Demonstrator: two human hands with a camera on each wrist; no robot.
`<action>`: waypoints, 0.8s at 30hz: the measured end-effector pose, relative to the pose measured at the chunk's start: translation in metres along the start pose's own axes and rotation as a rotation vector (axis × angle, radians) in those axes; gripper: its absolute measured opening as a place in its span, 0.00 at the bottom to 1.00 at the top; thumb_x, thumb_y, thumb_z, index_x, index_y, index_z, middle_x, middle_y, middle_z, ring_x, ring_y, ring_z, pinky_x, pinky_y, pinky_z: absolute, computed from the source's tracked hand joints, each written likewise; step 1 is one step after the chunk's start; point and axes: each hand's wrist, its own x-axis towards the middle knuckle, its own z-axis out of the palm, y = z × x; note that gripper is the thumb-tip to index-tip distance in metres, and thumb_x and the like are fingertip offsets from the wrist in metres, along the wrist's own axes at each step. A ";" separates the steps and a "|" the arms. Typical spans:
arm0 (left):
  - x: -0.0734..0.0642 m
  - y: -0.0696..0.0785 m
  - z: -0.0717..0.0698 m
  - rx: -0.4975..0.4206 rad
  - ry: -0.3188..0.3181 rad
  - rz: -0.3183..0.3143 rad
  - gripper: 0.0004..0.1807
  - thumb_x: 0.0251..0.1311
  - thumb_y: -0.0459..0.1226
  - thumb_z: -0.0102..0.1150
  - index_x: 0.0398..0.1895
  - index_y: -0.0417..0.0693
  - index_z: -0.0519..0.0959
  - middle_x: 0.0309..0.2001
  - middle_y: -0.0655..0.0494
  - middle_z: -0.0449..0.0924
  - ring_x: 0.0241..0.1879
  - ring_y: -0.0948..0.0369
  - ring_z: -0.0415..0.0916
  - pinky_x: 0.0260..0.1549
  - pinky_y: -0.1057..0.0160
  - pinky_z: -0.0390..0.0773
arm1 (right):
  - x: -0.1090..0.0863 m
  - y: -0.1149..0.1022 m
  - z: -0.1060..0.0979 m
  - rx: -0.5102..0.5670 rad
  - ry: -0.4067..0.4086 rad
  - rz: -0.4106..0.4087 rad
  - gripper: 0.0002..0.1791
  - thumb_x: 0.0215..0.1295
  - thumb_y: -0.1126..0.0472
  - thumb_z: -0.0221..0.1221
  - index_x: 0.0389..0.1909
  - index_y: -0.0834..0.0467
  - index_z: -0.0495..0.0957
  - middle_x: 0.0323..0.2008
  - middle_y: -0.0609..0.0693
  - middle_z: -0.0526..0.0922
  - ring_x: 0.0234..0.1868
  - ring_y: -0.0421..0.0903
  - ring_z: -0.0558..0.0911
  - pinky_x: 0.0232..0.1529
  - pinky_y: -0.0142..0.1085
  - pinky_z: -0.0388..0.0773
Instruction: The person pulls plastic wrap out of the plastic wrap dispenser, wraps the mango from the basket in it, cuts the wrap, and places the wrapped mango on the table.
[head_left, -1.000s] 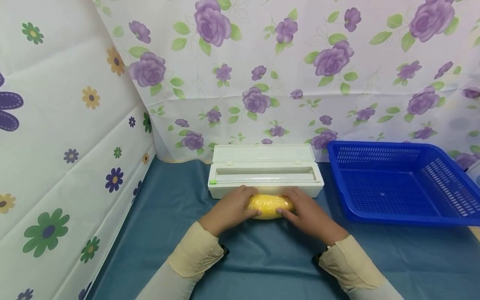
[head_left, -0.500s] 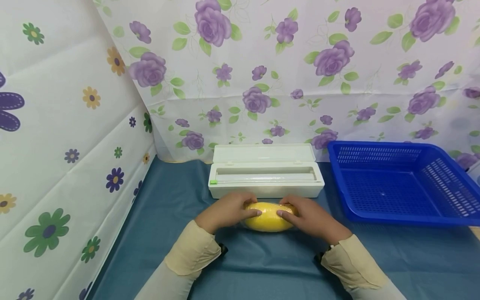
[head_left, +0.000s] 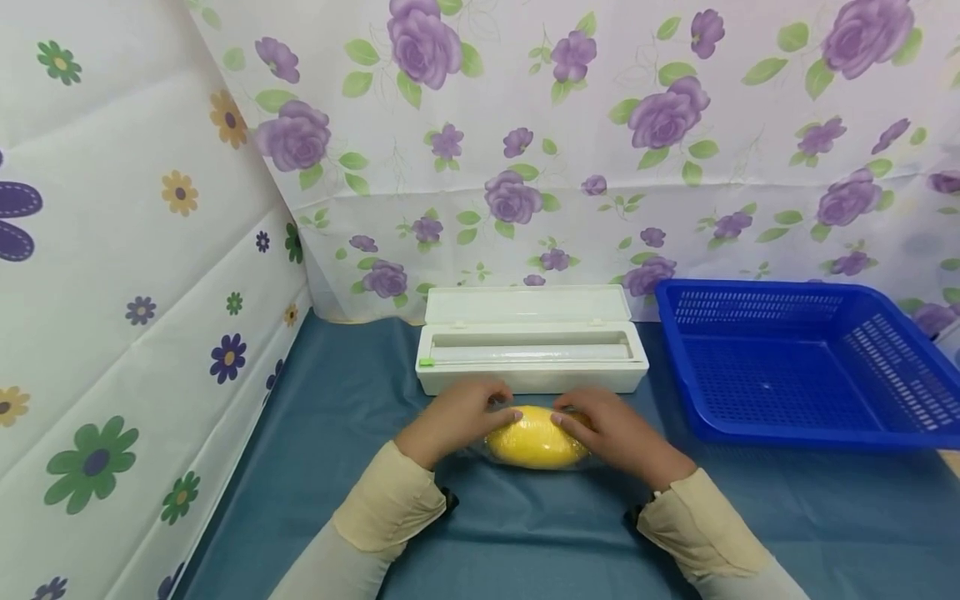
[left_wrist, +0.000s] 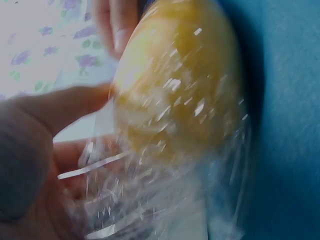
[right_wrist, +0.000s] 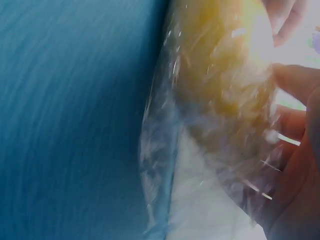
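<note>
A yellow oval thing [head_left: 536, 439], like a smooth fruit, is wrapped in clear cling film at the middle of the table. Loose film [left_wrist: 150, 195] trails from its left end, and more film [right_wrist: 160, 165] hangs at its right end. My left hand [head_left: 459, 421] holds its left end, thumb on the upper side and fingers curled behind. At the other end my right hand [head_left: 618, 433] grips it the same way; its fingertips are partly hidden. Just behind stands a white cling film dispenser [head_left: 532, 381], lid raised, with a roll [head_left: 532, 353] inside.
A blue perforated plastic basket [head_left: 787, 429] stands at the right. Dark teal cloth [head_left: 540, 542] covers the table. A flowered sheet [head_left: 465, 167] hangs behind, and another [head_left: 150, 358] runs along the left side.
Both hands have brought the yellow thing away from the dispenser, toward me. It has turned, showing more of its smooth yellow side. The dispenser and basket stay put.
</note>
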 end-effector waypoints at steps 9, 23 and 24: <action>0.005 0.010 0.013 0.196 0.260 0.202 0.07 0.65 0.38 0.66 0.44 0.51 0.87 0.43 0.56 0.84 0.48 0.56 0.79 0.54 0.53 0.77 | 0.000 -0.019 0.003 -0.099 0.092 -0.128 0.21 0.72 0.56 0.61 0.63 0.55 0.77 0.60 0.53 0.80 0.61 0.52 0.80 0.61 0.51 0.78; 0.006 0.014 0.033 0.062 0.139 0.211 0.31 0.73 0.44 0.55 0.75 0.46 0.61 0.63 0.48 0.74 0.60 0.55 0.75 0.61 0.55 0.77 | 0.000 -0.020 0.018 -0.072 0.024 -0.101 0.29 0.75 0.52 0.57 0.73 0.52 0.67 0.68 0.51 0.74 0.68 0.54 0.76 0.67 0.54 0.73; 0.006 0.013 0.034 0.051 0.117 0.207 0.35 0.73 0.45 0.54 0.78 0.47 0.56 0.65 0.48 0.72 0.62 0.55 0.74 0.63 0.55 0.76 | 0.000 -0.018 0.019 -0.068 0.023 -0.100 0.29 0.75 0.52 0.57 0.73 0.52 0.67 0.69 0.52 0.74 0.68 0.54 0.75 0.67 0.55 0.72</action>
